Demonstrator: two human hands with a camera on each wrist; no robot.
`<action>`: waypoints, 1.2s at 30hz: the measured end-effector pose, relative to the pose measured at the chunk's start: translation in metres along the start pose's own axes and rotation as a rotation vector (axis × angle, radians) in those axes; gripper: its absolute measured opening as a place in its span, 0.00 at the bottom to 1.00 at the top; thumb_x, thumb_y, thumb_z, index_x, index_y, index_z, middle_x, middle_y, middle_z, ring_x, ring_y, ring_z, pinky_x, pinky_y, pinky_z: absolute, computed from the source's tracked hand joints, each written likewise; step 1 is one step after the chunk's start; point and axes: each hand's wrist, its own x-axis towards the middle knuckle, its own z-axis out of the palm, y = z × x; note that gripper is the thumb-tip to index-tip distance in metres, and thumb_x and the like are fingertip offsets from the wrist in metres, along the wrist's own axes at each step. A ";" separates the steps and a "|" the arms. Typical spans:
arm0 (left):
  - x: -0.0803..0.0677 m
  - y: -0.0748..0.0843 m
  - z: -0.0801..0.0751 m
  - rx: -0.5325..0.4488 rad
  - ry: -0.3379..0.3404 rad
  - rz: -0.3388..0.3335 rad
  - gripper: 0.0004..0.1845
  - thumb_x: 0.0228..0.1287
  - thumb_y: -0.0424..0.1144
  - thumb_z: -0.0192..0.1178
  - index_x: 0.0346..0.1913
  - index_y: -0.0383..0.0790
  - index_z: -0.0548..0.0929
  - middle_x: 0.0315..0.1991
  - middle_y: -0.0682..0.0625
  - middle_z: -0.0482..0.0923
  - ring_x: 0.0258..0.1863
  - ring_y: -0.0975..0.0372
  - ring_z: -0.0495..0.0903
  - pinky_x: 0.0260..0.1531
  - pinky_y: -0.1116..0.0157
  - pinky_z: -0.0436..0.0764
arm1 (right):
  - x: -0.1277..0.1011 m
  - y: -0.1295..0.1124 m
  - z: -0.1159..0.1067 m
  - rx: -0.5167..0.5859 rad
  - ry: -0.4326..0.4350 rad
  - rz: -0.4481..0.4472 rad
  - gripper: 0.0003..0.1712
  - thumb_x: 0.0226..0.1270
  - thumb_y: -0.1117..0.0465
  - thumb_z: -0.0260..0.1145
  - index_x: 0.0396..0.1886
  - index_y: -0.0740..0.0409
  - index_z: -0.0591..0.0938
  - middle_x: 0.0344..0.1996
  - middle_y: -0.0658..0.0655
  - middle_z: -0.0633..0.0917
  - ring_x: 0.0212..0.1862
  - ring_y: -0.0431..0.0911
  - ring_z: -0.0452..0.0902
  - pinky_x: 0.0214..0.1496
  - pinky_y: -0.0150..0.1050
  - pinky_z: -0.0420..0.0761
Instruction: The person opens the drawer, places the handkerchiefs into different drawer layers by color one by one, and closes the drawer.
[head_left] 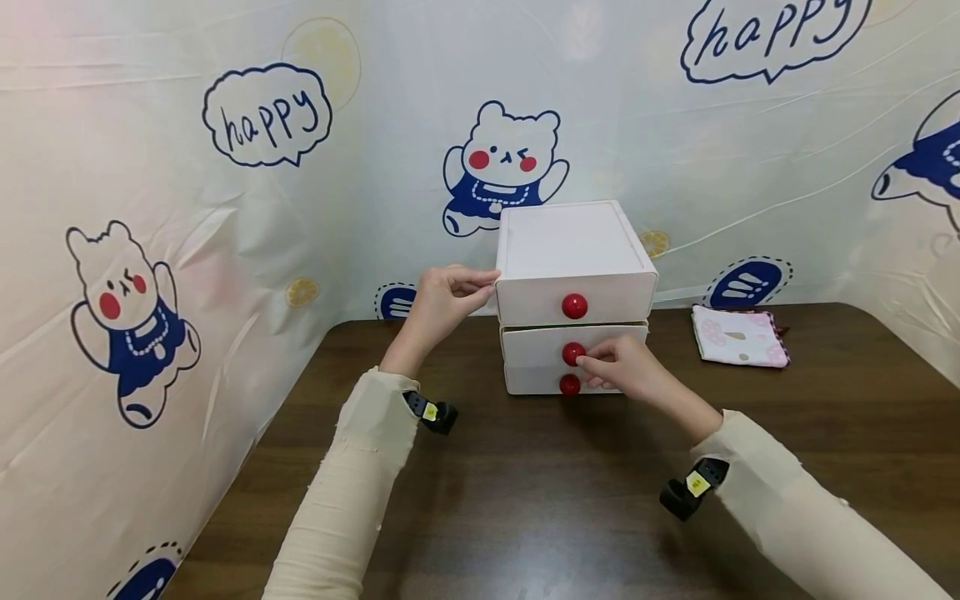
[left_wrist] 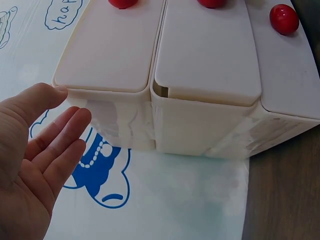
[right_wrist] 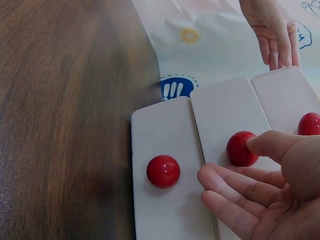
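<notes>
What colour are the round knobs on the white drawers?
Red knobs, clearest in the right wrist view.

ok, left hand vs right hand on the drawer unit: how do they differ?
The left hand has near-straight fingers touching the upper left corner of the top drawer; the right hand pinches the middle drawer's red knob. Left sits higher, at the side; right is at the front. Both touch the unit.

A dark wooden table [head_left: 570, 500] carries a white drawer unit [head_left: 573, 275] and folded cloth [head_left: 738, 336].
</notes>
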 end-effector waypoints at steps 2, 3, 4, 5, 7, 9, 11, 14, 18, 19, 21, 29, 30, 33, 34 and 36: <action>0.000 0.000 0.000 -0.002 0.000 -0.001 0.12 0.56 0.31 0.64 0.44 0.39 0.85 0.37 0.48 0.81 0.31 0.62 0.80 0.33 0.69 0.81 | 0.001 0.000 0.000 0.001 0.001 0.012 0.17 0.66 0.62 0.58 0.41 0.77 0.79 0.29 0.65 0.84 0.33 0.54 0.82 0.38 0.47 0.82; 0.000 0.000 0.000 -0.003 0.000 -0.002 0.12 0.56 0.31 0.64 0.44 0.39 0.85 0.37 0.48 0.81 0.31 0.62 0.80 0.33 0.69 0.81 | 0.002 0.001 0.000 0.003 0.002 0.019 0.18 0.66 0.62 0.58 0.42 0.77 0.79 0.30 0.65 0.84 0.33 0.54 0.82 0.38 0.47 0.82; 0.000 0.000 0.000 -0.005 0.001 -0.002 0.12 0.56 0.31 0.64 0.44 0.39 0.85 0.37 0.48 0.81 0.31 0.62 0.80 0.33 0.69 0.81 | 0.002 0.001 0.000 0.003 0.003 0.023 0.18 0.66 0.61 0.58 0.42 0.76 0.79 0.30 0.65 0.84 0.32 0.53 0.82 0.39 0.46 0.82; 0.000 0.000 0.000 -0.005 0.002 -0.002 0.12 0.56 0.31 0.64 0.44 0.39 0.85 0.37 0.48 0.81 0.31 0.62 0.80 0.33 0.69 0.81 | 0.003 0.002 -0.001 0.003 0.004 0.026 0.18 0.66 0.61 0.58 0.42 0.76 0.79 0.30 0.64 0.84 0.32 0.52 0.82 0.39 0.46 0.82; 0.000 0.000 0.000 -0.006 0.004 -0.001 0.12 0.56 0.31 0.64 0.44 0.39 0.85 0.37 0.48 0.81 0.31 0.62 0.80 0.33 0.69 0.81 | 0.004 0.002 -0.001 0.007 0.007 0.028 0.18 0.66 0.61 0.58 0.42 0.76 0.79 0.30 0.65 0.84 0.32 0.52 0.82 0.40 0.47 0.81; 0.000 0.000 0.000 -0.007 0.007 -0.002 0.12 0.55 0.31 0.64 0.44 0.39 0.85 0.36 0.48 0.81 0.31 0.62 0.80 0.33 0.69 0.81 | 0.005 0.003 -0.002 0.006 0.013 0.028 0.18 0.67 0.60 0.58 0.42 0.76 0.79 0.31 0.66 0.84 0.32 0.53 0.82 0.40 0.46 0.81; 0.000 0.001 0.000 -0.009 0.007 -0.002 0.12 0.55 0.31 0.64 0.44 0.39 0.85 0.36 0.48 0.81 0.31 0.62 0.80 0.33 0.69 0.81 | 0.006 0.004 -0.002 0.005 0.019 0.024 0.18 0.67 0.60 0.58 0.42 0.76 0.79 0.31 0.66 0.84 0.33 0.54 0.82 0.40 0.46 0.81; 0.000 0.001 0.000 -0.009 0.008 0.001 0.12 0.55 0.31 0.64 0.44 0.39 0.85 0.36 0.48 0.81 0.31 0.62 0.80 0.32 0.69 0.81 | 0.007 0.004 -0.002 -0.007 0.024 0.018 0.18 0.66 0.61 0.58 0.41 0.76 0.79 0.30 0.66 0.84 0.32 0.53 0.82 0.39 0.46 0.82; -0.001 0.002 0.000 -0.006 0.011 0.010 0.12 0.55 0.30 0.64 0.44 0.39 0.85 0.36 0.47 0.81 0.31 0.61 0.80 0.32 0.69 0.81 | 0.008 0.003 -0.001 -0.017 0.028 0.009 0.17 0.66 0.61 0.58 0.41 0.76 0.79 0.30 0.65 0.84 0.33 0.54 0.81 0.39 0.46 0.82; -0.001 0.002 0.000 -0.005 0.013 0.011 0.12 0.55 0.30 0.64 0.44 0.39 0.85 0.36 0.47 0.81 0.31 0.61 0.80 0.32 0.69 0.81 | 0.008 0.003 -0.001 -0.016 0.029 0.008 0.17 0.66 0.61 0.58 0.41 0.76 0.79 0.30 0.65 0.84 0.33 0.55 0.81 0.39 0.47 0.81; -0.001 0.002 0.000 -0.005 0.012 0.015 0.12 0.55 0.30 0.64 0.44 0.38 0.85 0.36 0.47 0.81 0.31 0.61 0.80 0.32 0.69 0.81 | 0.008 0.004 -0.001 -0.017 0.033 0.012 0.18 0.67 0.61 0.58 0.41 0.76 0.79 0.30 0.65 0.84 0.34 0.56 0.81 0.39 0.47 0.81; -0.001 0.000 0.000 -0.031 0.009 0.017 0.11 0.55 0.30 0.64 0.43 0.38 0.85 0.37 0.46 0.81 0.32 0.59 0.81 0.33 0.67 0.81 | 0.006 0.004 0.002 -0.037 0.042 0.014 0.17 0.67 0.62 0.57 0.40 0.76 0.80 0.29 0.64 0.84 0.32 0.54 0.81 0.36 0.41 0.82; -0.001 0.000 0.000 -0.035 0.008 0.015 0.11 0.55 0.30 0.64 0.43 0.38 0.85 0.37 0.45 0.81 0.32 0.59 0.81 0.33 0.66 0.81 | 0.006 0.004 0.002 -0.041 0.041 0.010 0.16 0.66 0.62 0.57 0.40 0.76 0.80 0.28 0.64 0.84 0.32 0.54 0.81 0.35 0.40 0.82; -0.001 0.000 0.000 -0.046 0.008 0.014 0.12 0.55 0.30 0.64 0.44 0.37 0.85 0.37 0.44 0.81 0.33 0.57 0.81 0.33 0.65 0.82 | 0.004 0.004 0.002 -0.053 0.039 0.009 0.15 0.66 0.63 0.58 0.39 0.75 0.80 0.28 0.63 0.84 0.32 0.53 0.80 0.36 0.40 0.82; -0.001 0.000 0.000 -0.049 0.008 0.014 0.12 0.55 0.30 0.64 0.44 0.37 0.85 0.37 0.43 0.81 0.33 0.56 0.81 0.33 0.64 0.82 | 0.004 0.005 0.002 -0.054 0.037 0.011 0.15 0.66 0.63 0.58 0.39 0.75 0.80 0.28 0.63 0.84 0.32 0.53 0.80 0.36 0.40 0.82; -0.001 0.000 0.001 -0.052 0.006 0.014 0.12 0.55 0.29 0.64 0.44 0.36 0.84 0.38 0.42 0.81 0.33 0.55 0.81 0.33 0.64 0.82 | 0.003 0.006 0.002 -0.056 0.035 0.019 0.15 0.66 0.63 0.58 0.39 0.74 0.80 0.28 0.62 0.84 0.32 0.53 0.80 0.37 0.42 0.82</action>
